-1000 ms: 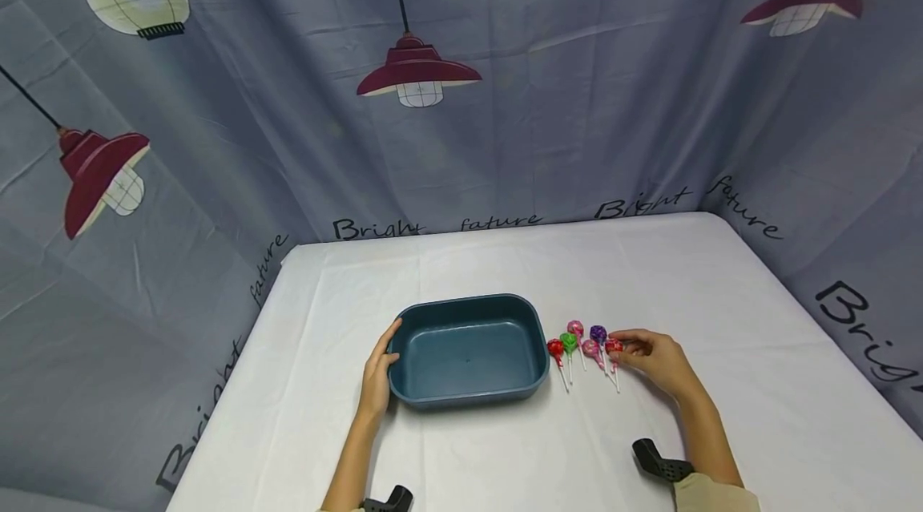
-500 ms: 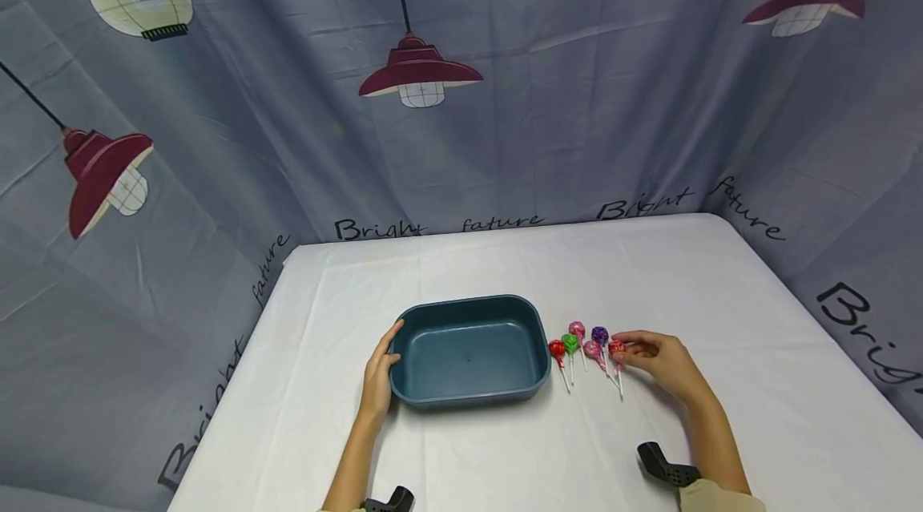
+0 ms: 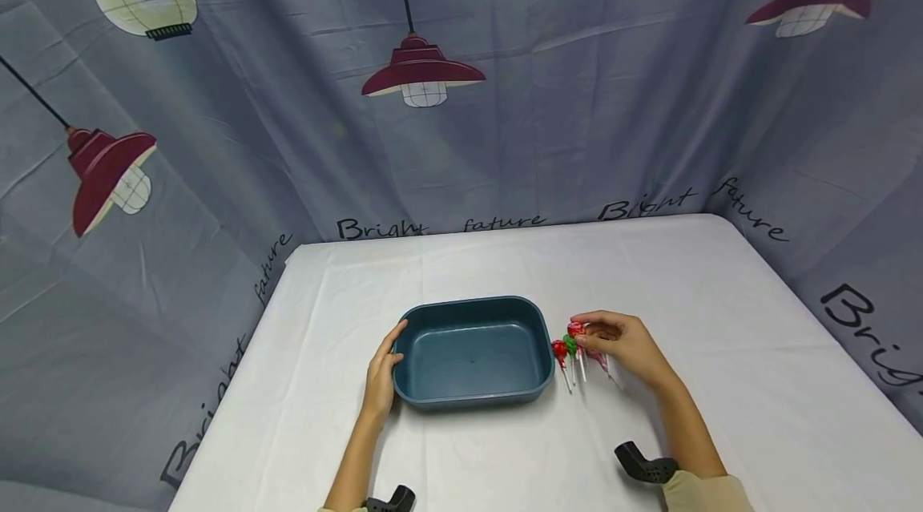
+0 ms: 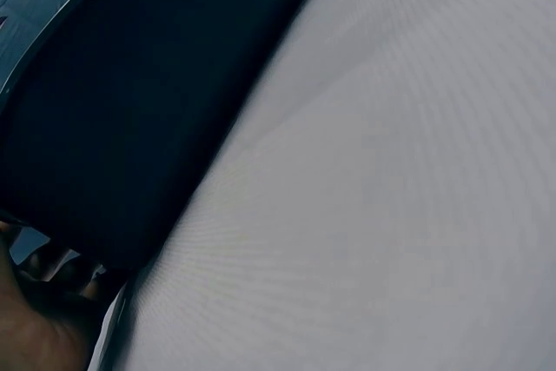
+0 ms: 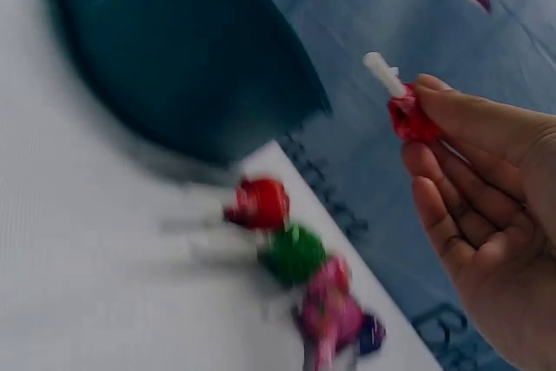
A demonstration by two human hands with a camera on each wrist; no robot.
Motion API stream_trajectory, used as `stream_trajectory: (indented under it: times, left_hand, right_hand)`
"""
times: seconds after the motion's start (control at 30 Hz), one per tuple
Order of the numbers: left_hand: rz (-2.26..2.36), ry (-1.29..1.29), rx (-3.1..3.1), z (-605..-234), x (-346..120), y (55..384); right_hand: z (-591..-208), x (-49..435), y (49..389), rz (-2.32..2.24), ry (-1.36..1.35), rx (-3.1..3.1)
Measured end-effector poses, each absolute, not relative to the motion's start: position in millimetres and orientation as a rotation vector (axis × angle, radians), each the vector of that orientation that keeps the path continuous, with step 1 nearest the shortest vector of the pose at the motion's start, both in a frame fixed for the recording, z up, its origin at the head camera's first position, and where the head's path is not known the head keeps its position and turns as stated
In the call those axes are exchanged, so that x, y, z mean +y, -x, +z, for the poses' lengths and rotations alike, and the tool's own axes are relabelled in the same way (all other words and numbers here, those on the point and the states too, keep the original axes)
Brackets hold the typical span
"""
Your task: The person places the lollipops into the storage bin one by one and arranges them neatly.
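A dark teal plastic bin [image 3: 469, 401] sits on the white-covered table. My left hand [image 3: 378, 380] grips its left end, thumb at the rim; in the left wrist view, fingers [image 4: 65, 267] show beside its dark wall. Right of the bin, my right hand [image 3: 623, 344] pinches a red-wrapped lollipop [image 5: 413, 117] by its head between thumb and fingers, raised above the others. Below it, another red lollipop [image 5: 262, 203], a green one [image 5: 295, 254], pink ones [image 5: 333, 314] and a purple one [image 5: 372, 334] lie bunched, partly hidden by the hand in the head view.
A grey-blue curtain [image 3: 505, 135] printed with lamps and lettering hangs behind and beside the table [image 3: 346, 280]. Black camera mounts [image 3: 645, 465] are strapped at both wrists. The bin's right wall stands close to the lollipops.
My right hand has lifted the red lollipop from the right end of the bunch and carried it left over the other lollipops. The left hand and bin hold their place.
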State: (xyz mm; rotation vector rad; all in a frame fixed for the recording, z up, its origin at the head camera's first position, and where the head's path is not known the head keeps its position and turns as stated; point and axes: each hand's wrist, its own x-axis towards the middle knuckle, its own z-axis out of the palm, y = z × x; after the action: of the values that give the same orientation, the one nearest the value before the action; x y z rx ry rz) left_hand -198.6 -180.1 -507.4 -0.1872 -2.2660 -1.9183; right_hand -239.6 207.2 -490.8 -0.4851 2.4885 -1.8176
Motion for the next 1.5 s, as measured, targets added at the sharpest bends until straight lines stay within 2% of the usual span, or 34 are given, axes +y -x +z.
stream_trajectory:
  times: [0.3, 0.43, 0.7, 1.13, 1.3, 1.5]
  left_hand:
    - [-1.913, 0.192, -2.251, -514, -182, 202]
    - [-1.907, 0.187, -2.250, -530, -186, 209]
    - [-1.879, 0.179, -2.234, -543, -188, 215]
    - [-1.945, 0.153, -2.232, -530, -185, 209]
    - [-1.914, 0.156, -2.230, -543, -187, 213]
    - [-1.888, 0.164, -2.233, -541, -188, 213]
  right_hand:
    - [-429, 146, 243, -1.819, 0.486, 2.464]
    - [-418, 121, 252, -1.808, 0.520, 2.458]
    - [-438, 73, 280, -1.822, 0.640, 2.370]
    - [-459, 15, 283, -1.733, 0.764, 2.288]
    - [-467, 4, 285, -1.649, 0.809, 2.299]
    - [-474, -4, 287, -1.493, 0.856, 2.285]
